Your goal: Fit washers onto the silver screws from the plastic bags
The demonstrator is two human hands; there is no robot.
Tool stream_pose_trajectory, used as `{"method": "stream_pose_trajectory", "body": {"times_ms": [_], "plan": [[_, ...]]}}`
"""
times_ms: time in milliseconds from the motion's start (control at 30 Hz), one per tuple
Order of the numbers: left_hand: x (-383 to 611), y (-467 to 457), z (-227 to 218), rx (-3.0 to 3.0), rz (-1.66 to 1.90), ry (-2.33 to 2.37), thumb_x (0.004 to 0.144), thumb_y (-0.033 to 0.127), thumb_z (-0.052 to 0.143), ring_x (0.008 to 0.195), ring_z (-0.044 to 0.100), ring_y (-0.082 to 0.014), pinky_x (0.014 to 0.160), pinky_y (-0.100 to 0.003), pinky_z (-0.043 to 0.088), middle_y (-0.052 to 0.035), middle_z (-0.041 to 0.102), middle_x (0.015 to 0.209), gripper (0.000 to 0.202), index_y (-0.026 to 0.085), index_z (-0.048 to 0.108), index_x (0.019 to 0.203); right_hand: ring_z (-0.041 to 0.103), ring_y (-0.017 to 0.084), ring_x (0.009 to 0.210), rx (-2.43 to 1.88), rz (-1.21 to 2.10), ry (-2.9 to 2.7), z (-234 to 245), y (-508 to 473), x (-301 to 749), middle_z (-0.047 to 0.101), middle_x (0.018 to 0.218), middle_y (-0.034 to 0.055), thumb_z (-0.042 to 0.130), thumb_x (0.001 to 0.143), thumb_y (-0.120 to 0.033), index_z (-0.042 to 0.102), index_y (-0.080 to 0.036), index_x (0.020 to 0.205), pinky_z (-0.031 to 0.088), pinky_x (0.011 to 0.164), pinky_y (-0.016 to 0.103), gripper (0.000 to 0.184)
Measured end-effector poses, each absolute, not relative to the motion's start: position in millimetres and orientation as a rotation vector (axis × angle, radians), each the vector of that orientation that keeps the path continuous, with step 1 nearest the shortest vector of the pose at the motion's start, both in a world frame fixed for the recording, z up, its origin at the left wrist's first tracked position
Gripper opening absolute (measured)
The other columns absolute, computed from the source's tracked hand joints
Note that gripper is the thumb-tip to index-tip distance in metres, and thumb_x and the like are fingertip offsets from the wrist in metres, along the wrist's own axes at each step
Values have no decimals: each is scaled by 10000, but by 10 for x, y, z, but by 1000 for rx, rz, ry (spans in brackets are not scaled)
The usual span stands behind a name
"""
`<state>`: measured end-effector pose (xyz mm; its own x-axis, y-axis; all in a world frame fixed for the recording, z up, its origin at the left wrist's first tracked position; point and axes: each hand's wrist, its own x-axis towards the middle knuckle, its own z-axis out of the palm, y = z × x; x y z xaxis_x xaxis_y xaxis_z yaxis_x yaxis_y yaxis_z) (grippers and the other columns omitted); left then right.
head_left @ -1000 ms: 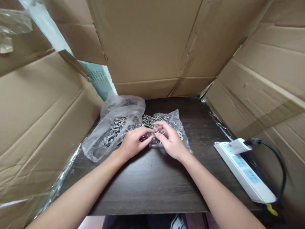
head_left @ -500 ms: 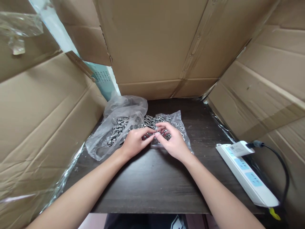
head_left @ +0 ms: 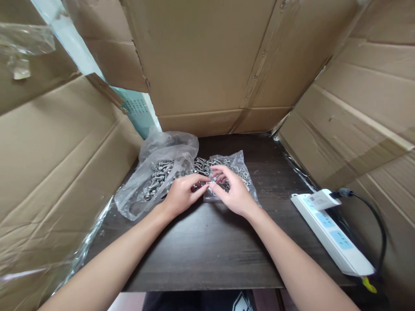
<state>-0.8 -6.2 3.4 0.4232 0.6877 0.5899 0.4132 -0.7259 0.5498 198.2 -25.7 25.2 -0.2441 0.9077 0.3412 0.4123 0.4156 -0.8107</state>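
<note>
My left hand (head_left: 186, 192) is closed in a pinch, its thumb and index finger meeting at a small shiny metal piece (head_left: 211, 182), seemingly a bolt. From the other side my right hand (head_left: 234, 190) pinches at the same piece, thumb below and curled fingers above. Fingertips cover most of it. Behind and left of the hands, metal bolts (head_left: 158, 177) lie in an open clear plastic bag (head_left: 129, 203). More bolts (head_left: 201, 165) are heaped between the bags. Nuts and washers (head_left: 244, 174) rest on a second clear bag (head_left: 251, 190), partly hidden by my right hand.
A white power strip (head_left: 333, 237) with a plugged-in adapter (head_left: 320, 200) and black cable (head_left: 378, 211) lies on the right of the dark table (head_left: 201, 246). Cardboard walls (head_left: 207, 65) enclose the back and both sides. The table's front edge is close to my body.
The view has shifted slightly, so everything sits a little further left. Both hands keep their pinch at the small metal piece, with only a slight shift of the fingers.
</note>
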Motion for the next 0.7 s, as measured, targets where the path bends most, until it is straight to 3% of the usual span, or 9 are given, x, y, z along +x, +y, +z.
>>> {"method": "stream_pose_trajectory", "body": {"times_ms": [67, 200, 300, 400, 467, 567, 700], "plan": [[-7, -64, 34, 2373, 1203, 941, 968, 200, 658, 728, 719, -135, 669, -220, 570, -32, 786, 954, 112, 179, 728, 1054, 679, 205, 944, -1104, 738, -1843, 250, -259, 1978, 718, 1104, 65, 657, 875, -264, 571, -226, 1290, 534, 879, 367, 426], [5, -69, 33, 2364, 1200, 947, 971, 207, 661, 740, 722, -135, 661, -217, 570, -29, 787, 957, 103, 184, 725, 1048, 670, 191, 794, -1223, 735, -1801, 258, -259, 1990, 705, 856, 21, 508, 976, -285, 619, -222, 1180, 520, 786, 351, 241], [5, -68, 34, 2371, 1205, 969, 966, 208, 672, 705, 709, -129, 653, -219, 565, -27, 782, 936, 94, 182, 723, 1040, 667, 190, 856, -1205, 712, -1811, 269, -260, 1999, 714, 1047, 57, 519, 954, -273, 616, -225, 1200, 523, 789, 347, 268], [3, -76, 34, 2388, 1210, 960, 968, 213, 670, 703, 710, -132, 674, -227, 571, -28, 780, 930, 96, 180, 722, 1041, 660, 198, 983, -1100, 726, -1866, 266, -266, 1989, 688, 1192, 71, 610, 844, -190, 569, -229, 1287, 530, 855, 343, 447], [6, -84, 35, 2393, 1203, 935, 976, 217, 657, 748, 726, -141, 701, -232, 581, -36, 783, 958, 103, 181, 721, 1048, 662, 193, 918, -1136, 736, -1872, 260, -269, 1978, 709, 1051, 48, 601, 843, -178, 577, -224, 1271, 525, 821, 334, 431], [10, -88, 37, 2383, 1181, 928, 983, 219, 642, 776, 732, -147, 704, -235, 587, -42, 784, 981, 112, 182, 719, 1055, 630, 177, 741, -1267, 723, -1829, 259, -270, 1972, 681, 827, 14, 516, 945, -246, 614, -216, 1185, 503, 740, 332, 261], [4, -79, 37, 2378, 1180, 967, 973, 216, 652, 704, 706, -138, 670, -237, 575, -36, 778, 935, 107, 180, 719, 1048, 655, 196, 888, -1177, 721, -1836, 260, -273, 1971, 694, 1038, 57, 560, 907, -223, 579, -226, 1242, 520, 801, 348, 336]]}}
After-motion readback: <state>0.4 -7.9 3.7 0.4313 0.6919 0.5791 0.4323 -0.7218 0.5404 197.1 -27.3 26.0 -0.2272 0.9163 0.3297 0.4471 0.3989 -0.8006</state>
